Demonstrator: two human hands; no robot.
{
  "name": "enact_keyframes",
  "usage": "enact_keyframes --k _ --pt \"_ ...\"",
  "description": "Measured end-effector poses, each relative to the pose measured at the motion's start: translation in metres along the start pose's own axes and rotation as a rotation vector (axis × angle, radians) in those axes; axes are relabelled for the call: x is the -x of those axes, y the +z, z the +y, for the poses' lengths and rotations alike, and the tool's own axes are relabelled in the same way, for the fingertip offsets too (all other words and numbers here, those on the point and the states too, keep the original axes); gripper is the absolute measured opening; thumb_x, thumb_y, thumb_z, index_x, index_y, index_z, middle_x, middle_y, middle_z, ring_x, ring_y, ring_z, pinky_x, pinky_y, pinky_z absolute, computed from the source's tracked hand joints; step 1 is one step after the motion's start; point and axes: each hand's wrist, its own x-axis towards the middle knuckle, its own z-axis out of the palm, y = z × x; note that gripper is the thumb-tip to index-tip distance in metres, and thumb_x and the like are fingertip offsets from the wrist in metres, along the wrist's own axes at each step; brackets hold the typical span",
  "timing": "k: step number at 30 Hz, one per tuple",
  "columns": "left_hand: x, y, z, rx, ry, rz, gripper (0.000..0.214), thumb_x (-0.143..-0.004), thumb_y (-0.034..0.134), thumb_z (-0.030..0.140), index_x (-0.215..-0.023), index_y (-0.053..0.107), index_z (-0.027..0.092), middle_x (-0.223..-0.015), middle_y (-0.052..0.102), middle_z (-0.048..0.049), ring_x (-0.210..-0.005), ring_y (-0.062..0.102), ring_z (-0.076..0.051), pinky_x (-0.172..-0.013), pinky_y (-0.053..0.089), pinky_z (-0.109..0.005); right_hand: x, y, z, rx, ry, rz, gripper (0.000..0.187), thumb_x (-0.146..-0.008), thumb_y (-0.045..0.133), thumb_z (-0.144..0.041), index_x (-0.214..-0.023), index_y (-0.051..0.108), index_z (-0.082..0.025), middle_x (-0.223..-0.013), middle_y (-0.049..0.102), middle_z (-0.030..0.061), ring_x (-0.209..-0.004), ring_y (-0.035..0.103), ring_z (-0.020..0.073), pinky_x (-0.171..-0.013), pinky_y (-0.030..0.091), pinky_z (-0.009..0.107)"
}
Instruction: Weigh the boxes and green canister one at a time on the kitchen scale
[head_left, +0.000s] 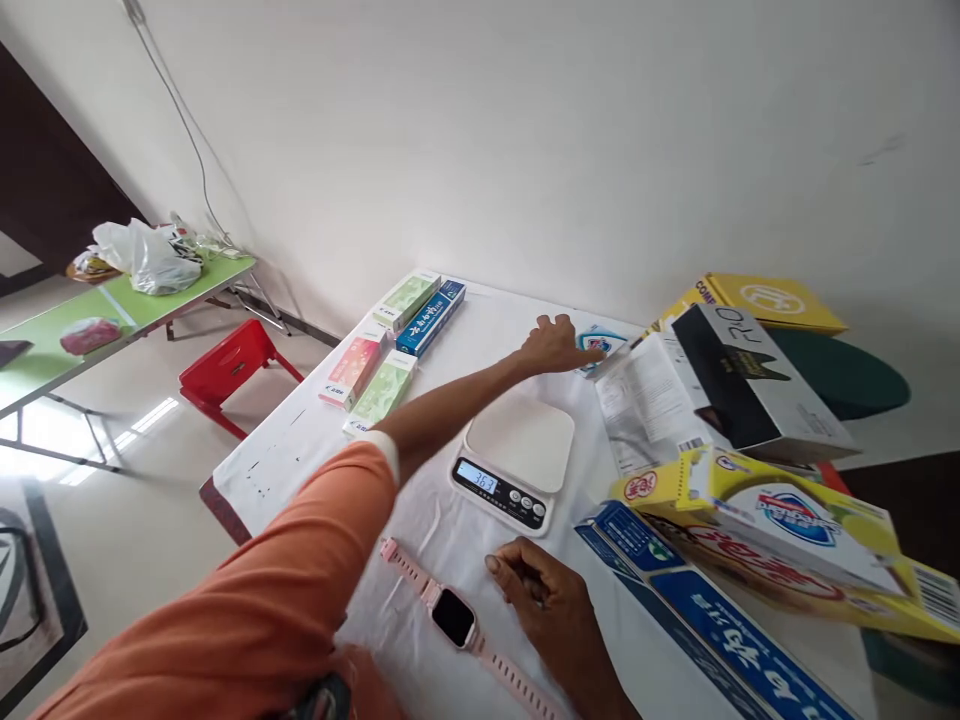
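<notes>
My left hand reaches across to the back of the white-covered table, fingers apart. Its thumb overlaps a small blue-and-white box; whether it touches the box, I cannot tell. Below that forearm is a white digital kitchen scale with a bare platform; its lit display appears to read 363. My right hand is loosely curled near the scale's front edge, with nothing visible in it. Between my arms lies a pink-strapped smartwatch, its screen dark.
Green boxes, a pink box and a blue toothpaste box lie at back left. Along the right are a black-and-white box, yellow boxes and a long blue box. A red chair stands beside a green table.
</notes>
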Motion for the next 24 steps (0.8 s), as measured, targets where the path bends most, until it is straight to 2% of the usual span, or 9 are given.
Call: enact_keyframes --k 1,3,5,7,9,12,15,18,24 --pt "0.017 -0.018 -0.005 -0.04 -0.015 -0.014 0.06 -0.087 0.075 0.046 -0.13 0.055 0.009 -0.141 0.051 -0.029 -0.126 0.058 -0.038 -0.102 0.048 -0.047 0.0 0.0 0.0 0.003 0.001 0.011 0.042 -0.098 0.059 -0.056 -0.074 0.061 -0.022 -0.065 0.055 0.0001 -0.056 0.047 0.0153 -0.054 0.038 0.029" --pt "0.061 -0.059 -0.018 -0.147 0.12 0.03 0.046 -0.091 0.07 0.046 -0.125 0.059 0.016 -0.133 0.06 -0.018 -0.12 0.06 -0.031 -0.103 0.048 -0.043 0.0 0.001 -0.001 0.012 -0.007 0.03 0.041 -0.097 0.061 -0.056 -0.075 0.062 -0.022 -0.065 0.056 0.0006 -0.058 0.049 0.0161 -0.055 0.04 0.029" --pt "0.111 -0.102 -0.037 -0.223 0.146 0.197 0.041 -0.093 0.066 0.042 -0.126 0.059 0.018 -0.132 0.062 -0.0144 -0.115 0.061 -0.028 -0.102 0.05 -0.042 -0.001 0.001 -0.002 0.018 -0.023 0.039 0.04 -0.097 0.061 -0.056 -0.075 0.062 -0.022 -0.066 0.059 0.0013 -0.059 0.051 0.0167 -0.055 0.041 0.029" --pt "0.16 -0.138 -0.063 -0.351 0.01 0.36 0.039 -0.094 0.064 0.038 -0.127 0.058 0.018 -0.131 0.061 -0.0143 -0.117 0.059 -0.03 -0.102 0.05 -0.045 -0.002 0.001 -0.005 0.016 -0.025 0.041 0.04 -0.097 0.061 -0.055 -0.074 0.063 -0.022 -0.067 0.061 0.0019 -0.059 0.053 0.0171 -0.056 0.042 0.029" --pt "0.202 -0.16 -0.091 -0.484 -0.194 0.452 0.042 -0.093 0.064 0.039 -0.128 0.058 0.016 -0.131 0.058 -0.0177 -0.123 0.055 -0.034 -0.104 0.048 -0.049 -0.002 0.001 -0.009 0.012 -0.016 0.044 0.04 -0.096 0.061 -0.055 -0.074 0.063 -0.022 -0.067 0.061 0.002 -0.059 0.053 0.0174 -0.055 0.042 0.029" --pt "0.243 -0.166 -0.131 -0.555 -0.439 0.376 0.053 -0.087 0.069 0.043 -0.131 0.056 0.015 -0.132 0.055 -0.0212 -0.127 0.053 -0.041 -0.107 0.046 -0.055 -0.001 0.001 -0.012 0.024 0.0 0.046 0.041 -0.096 0.061 -0.057 -0.074 0.062 -0.022 -0.065 0.059 0.0014 -0.058 0.051 0.0173 -0.054 0.042 0.03" --pt "0.258 -0.156 -0.154 -0.505 -0.456 0.268 0.062 -0.087 0.065 0.041 -0.142 0.048 0.019 -0.132 0.057 -0.0199 -0.125 0.056 -0.041 -0.103 0.048 -0.057 -0.001 0.002 -0.013 0.04 0.001 0.048 0.042 -0.096 0.06 -0.058 -0.074 0.061 -0.022 -0.063 0.056 0.0006 -0.056 0.051 0.017 -0.054 0.043 0.03" --pt "0.256 -0.154 -0.161 -0.48 -0.465 0.287 0.063 -0.088 0.06 0.035 -0.146 0.043 0.018 -0.133 0.06 -0.0206 -0.129 0.057 -0.04 -0.104 0.048 -0.053 -0.001 0.003 -0.012 0.039 -0.018 0.059 0.042 -0.096 0.06 -0.057 -0.074 0.063 -0.022 -0.064 0.059 0.0011 -0.057 0.051 0.0168 -0.054 0.043 0.03" --pt "0.257 -0.173 -0.154 -0.462 -0.606 0.342 0.043 -0.082 0.064 0.043 -0.117 0.059 0.017 -0.122 0.069 -0.0172 -0.119 0.065 -0.038 -0.099 0.052 -0.048 -0.003 0.003 -0.015 -0.009 -0.055 0.09 0.038 -0.096 0.06 -0.05 -0.073 0.061 -0.021 -0.064 0.055 -0.0008 -0.058 0.048 0.0151 -0.055 0.039 0.028"
